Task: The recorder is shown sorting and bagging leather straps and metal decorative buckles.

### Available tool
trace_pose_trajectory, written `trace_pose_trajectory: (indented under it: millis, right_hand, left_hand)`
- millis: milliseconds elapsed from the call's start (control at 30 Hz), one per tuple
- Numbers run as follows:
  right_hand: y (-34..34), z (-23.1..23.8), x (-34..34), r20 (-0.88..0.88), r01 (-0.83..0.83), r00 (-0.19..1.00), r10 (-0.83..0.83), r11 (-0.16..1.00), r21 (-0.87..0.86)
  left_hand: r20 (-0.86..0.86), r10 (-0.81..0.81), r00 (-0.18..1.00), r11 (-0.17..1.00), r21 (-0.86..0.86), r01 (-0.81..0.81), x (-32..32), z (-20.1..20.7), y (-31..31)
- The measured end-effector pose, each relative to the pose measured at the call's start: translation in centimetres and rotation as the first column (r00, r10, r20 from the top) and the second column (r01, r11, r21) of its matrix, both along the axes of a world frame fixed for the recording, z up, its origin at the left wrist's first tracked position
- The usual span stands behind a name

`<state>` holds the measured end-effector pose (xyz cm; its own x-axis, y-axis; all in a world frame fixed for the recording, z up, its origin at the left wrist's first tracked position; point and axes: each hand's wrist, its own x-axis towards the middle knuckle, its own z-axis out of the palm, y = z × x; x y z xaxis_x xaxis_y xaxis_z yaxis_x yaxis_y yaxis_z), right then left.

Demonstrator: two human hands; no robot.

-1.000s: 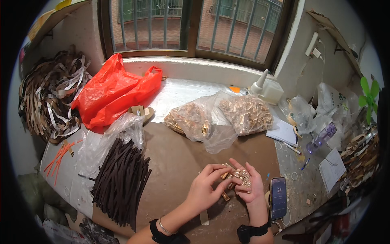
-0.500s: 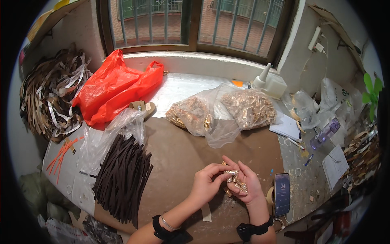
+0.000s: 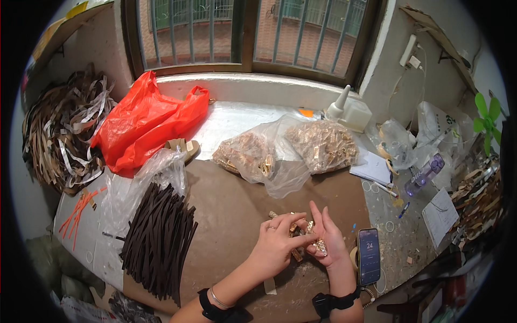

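My left hand (image 3: 277, 245) and my right hand (image 3: 327, 237) meet over a brown mat (image 3: 226, 215), near its front right part. Both pinch small gold metal pieces (image 3: 307, 229), with a few more lying loose beneath the fingers. The right palm cups a shiny bit at its heel. Two clear bags of gold metal parts (image 3: 323, 145) lie beyond the hands. A bundle of dark brown strips (image 3: 159, 239) rests to the left, partly on clear plastic.
A red plastic bag (image 3: 142, 124) lies at the back left, with a heap of brown and white strips (image 3: 59, 134) beside it. A phone (image 3: 369, 255) sits just right of my right wrist. A glue bottle (image 3: 338, 105), papers, pens and a plastic bottle (image 3: 425, 175) crowd the right side.
The hands stay together at the same spot; the fingers have shifted, with my right fingers now stretched upward and my left fingertips pressing in on the gold pieces.
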<state>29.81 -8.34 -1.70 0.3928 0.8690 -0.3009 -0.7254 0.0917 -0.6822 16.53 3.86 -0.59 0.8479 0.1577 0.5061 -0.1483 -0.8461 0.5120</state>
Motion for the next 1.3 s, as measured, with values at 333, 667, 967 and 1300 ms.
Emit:
trace_pose_trajectory:
  millis: [333, 667, 967, 1300]
  right_hand:
    - [0.7, 0.9, -0.1, -0.026, 0.199, 0.98, -0.198, 0.977, 0.074]
    - [6.3, 7.8, 0.3, 0.921, 0.344, 0.232, -0.312, 0.912, 0.223]
    - [23.4, 2.3, 7.0, 0.81, -0.006, -0.523, 0.266, 0.949, -0.315]
    - [24.8, 1.1, 5.9, 0.663, 0.26, -0.51, 0.549, 0.832, -0.489]
  left_hand:
    - [-0.01, 0.196, 0.981, 0.95, -0.244, -0.193, -0.3, 0.1, 0.7]
    - [0.018, 0.323, 0.946, 0.891, -0.342, -0.297, -0.8, -0.4, 2.0]
    - [0.077, 0.422, 0.903, 0.874, -0.298, -0.383, -1.1, -1.0, 2.7]
    - [-0.01, 0.464, 0.886, 0.842, -0.305, -0.445, -1.5, -1.7, 3.6]
